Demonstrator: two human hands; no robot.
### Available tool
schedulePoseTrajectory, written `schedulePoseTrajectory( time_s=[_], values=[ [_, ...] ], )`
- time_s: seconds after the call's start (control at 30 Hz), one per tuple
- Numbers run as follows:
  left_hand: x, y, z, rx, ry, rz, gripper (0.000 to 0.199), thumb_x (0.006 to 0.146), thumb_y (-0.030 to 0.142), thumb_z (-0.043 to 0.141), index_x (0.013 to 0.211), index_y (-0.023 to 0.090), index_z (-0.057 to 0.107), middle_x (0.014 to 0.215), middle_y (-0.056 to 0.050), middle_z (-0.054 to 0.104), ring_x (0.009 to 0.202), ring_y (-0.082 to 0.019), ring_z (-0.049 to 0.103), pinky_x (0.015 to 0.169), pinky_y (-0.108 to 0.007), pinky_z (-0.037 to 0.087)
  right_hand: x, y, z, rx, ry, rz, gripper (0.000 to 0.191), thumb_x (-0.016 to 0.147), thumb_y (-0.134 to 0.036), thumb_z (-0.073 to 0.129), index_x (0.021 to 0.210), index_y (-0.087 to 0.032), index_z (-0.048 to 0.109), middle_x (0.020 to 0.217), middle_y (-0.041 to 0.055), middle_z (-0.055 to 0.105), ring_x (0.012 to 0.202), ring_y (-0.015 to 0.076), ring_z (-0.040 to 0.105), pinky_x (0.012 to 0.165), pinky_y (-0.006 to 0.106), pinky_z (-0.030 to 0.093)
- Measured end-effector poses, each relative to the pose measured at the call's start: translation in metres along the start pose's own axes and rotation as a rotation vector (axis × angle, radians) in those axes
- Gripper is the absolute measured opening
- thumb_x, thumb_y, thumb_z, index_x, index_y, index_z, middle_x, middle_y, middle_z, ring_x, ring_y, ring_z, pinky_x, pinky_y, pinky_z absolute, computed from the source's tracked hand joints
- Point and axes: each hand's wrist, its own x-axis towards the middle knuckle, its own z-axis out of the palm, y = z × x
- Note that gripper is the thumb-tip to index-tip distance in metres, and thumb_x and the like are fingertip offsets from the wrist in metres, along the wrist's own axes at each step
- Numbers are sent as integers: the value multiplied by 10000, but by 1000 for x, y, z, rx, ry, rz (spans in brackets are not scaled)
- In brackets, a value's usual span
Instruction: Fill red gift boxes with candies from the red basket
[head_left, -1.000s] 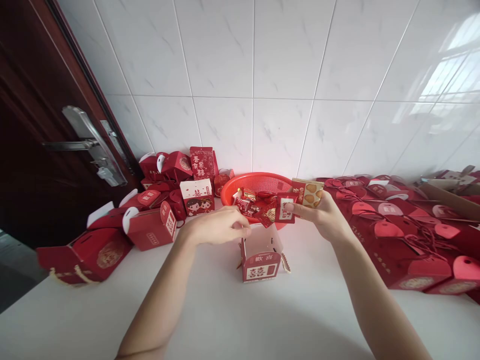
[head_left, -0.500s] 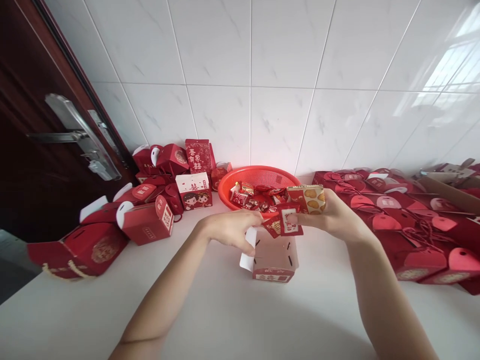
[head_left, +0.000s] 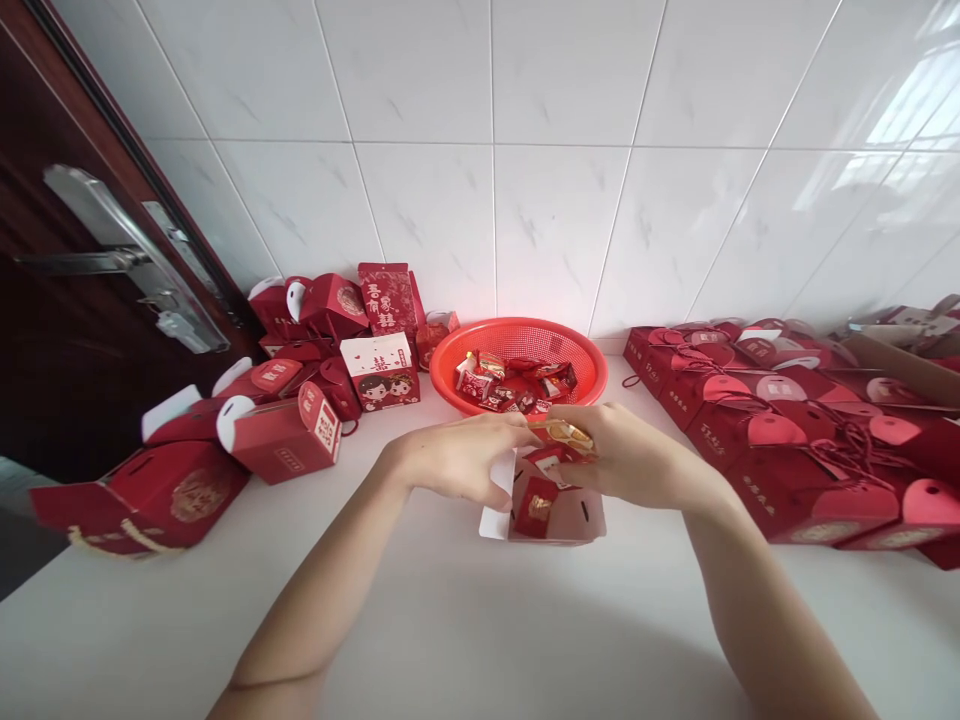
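An open-topped box [head_left: 577,515] stands on the white table, its pale inside facing up. My left hand [head_left: 461,458] is closed on the box's left flap, fingers and thumb on either side. Over the back right of the box, my right hand [head_left: 619,455] grips a gold and red packet [head_left: 564,437]. A red packet [head_left: 536,507] lies inside the box, and another red piece beside it is partly covered by my right fingers. Just behind the hands is a red basket [head_left: 592,375] with several wrapped sweets [head_left: 491,385].
Several red gift boxes [head_left: 285,440] stand at the left, near a dark door [head_left: 45,350]. Rows of red boxes [head_left: 795,490] with cords fill the right side. A tiled wall [head_left: 555,220] rises behind.
My right hand has moved down and left to the box with the gold packet. A red packet now lies inside the box. The view has shifted slightly.
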Motion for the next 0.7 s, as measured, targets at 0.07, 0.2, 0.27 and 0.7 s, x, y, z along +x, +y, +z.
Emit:
schedulePoseTrajectory(
  time_s=[0.07, 0.2, 0.27, 0.7],
  values=[
    [-1, 5, -2, 45, -49, -32, 660, 686, 201, 770, 1315, 277, 585, 1389, -44, 583, 1272, -283, 545, 1015, -320, 434, 0, -4, -1, -26, -10, 38, 183, 768, -171, 707, 939, -232, 717, 769, 6, 705, 641, 160, 616, 544, 255, 449],
    [1, 8, -7, 123, -148, -59, 678, 739, 258, 750, 1377, 276, 520, 1373, -37, 583, 1259, -260, 551, 1003, -302, 448, 0, -11, -2, -64, -89, 132, 218, 799, -236, 701, 1013, -205, 678, 852, 15, 704, 705, 158, 623, 572, 250, 443],
    [2, 7, -9, 119, -157, -38, 688, 742, 250, 744, 1389, 282, 512, 1348, -31, 601, 1219, -257, 578, 971, -294, 463, 2, -11, 0, -125, -151, 151, 178, 781, -220, 706, 951, -199, 659, 783, -6, 669, 644, 134, 574, 532, 236, 396],
    [-2, 2, -6, 93, -136, -77, 677, 760, 297, 749, 1398, 292, 525, 1402, -33, 555, 1286, -279, 520, 998, -319, 438, -2, -10, -6, 304, 90, 102, 204, 849, -309, 649, 987, -217, 530, 744, -26, 590, 641, 144, 583, 566, 258, 497]
  ],
)
